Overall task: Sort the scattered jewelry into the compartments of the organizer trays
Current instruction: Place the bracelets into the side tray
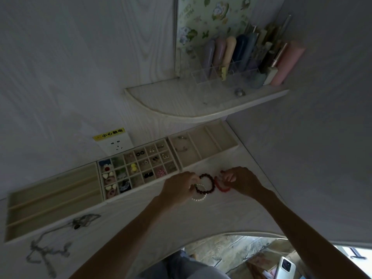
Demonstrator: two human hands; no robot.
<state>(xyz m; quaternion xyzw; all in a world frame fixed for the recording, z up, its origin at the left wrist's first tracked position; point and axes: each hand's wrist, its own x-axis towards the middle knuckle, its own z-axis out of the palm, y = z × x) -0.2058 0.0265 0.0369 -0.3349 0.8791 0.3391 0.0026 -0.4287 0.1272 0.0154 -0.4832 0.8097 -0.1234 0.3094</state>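
At the bottom right of the frame a phone lies below the worktop edge, nearest the camera. Two forearms reach up the middle of the frame. At lower left, loose necklaces sprawl on the worktop, unsorted. At centre the left hand pinches at a pearl bracelet beside a dark bead bracelet, while the right hand has fingers curled on a red bracelet; the three bracelets touch or overlap on the worktop, just below the trays. Beyond them stand a long-slot tray at left, a grid tray of small pieces in the middle, and a wide-slot tray at upper right, which holds some chains. The step looks like separating the bracelets; next, each probably needs lifting clear into an open slot, likely at upper right.
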